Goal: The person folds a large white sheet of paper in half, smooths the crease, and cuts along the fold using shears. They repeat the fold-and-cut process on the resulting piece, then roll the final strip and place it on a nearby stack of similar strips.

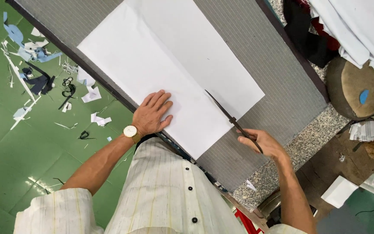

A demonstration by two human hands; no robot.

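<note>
The left hand (152, 113) is laid open and flat, fingers spread, on the near part of a white sheet of fabric (169, 65), while the right hand (260, 143) is closed around the handles of dark scissors (230, 119). The blades are held shut or nearly so, with the tip resting over the sheet's right portion. The sheet is spread on a grey cutting table (260, 47), beside a green floor (5, 143) strewn with scraps.
</note>
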